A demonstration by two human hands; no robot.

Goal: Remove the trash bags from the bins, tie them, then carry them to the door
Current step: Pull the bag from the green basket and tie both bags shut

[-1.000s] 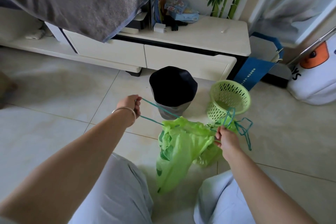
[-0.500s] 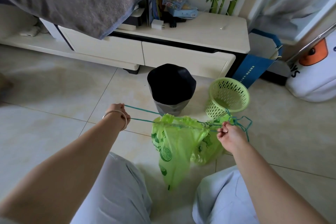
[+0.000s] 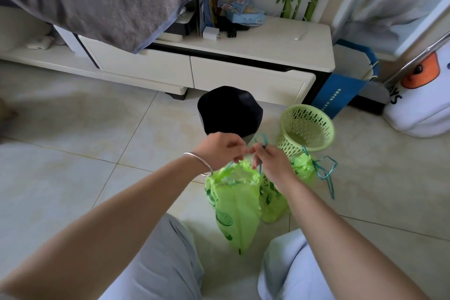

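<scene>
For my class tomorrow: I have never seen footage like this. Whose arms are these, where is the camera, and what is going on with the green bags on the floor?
There is one view, from a camera worn on a person's head, looking forward and down, so the two bare arms are the wearer's own. The left hand, with a thin silver bangle on its wrist, and the right hand meet over a light green plastic trash bag. Each pinches its teal drawstring, apparently to tie it. Whether the bag hangs or touches the tiled floor is unclear. On the floor beyond stand a bin with a black liner and a light green perforated plastic basket. A second green bag with its string gathered lies beside the basket. Behind is a low cream cabinet.
</scene>
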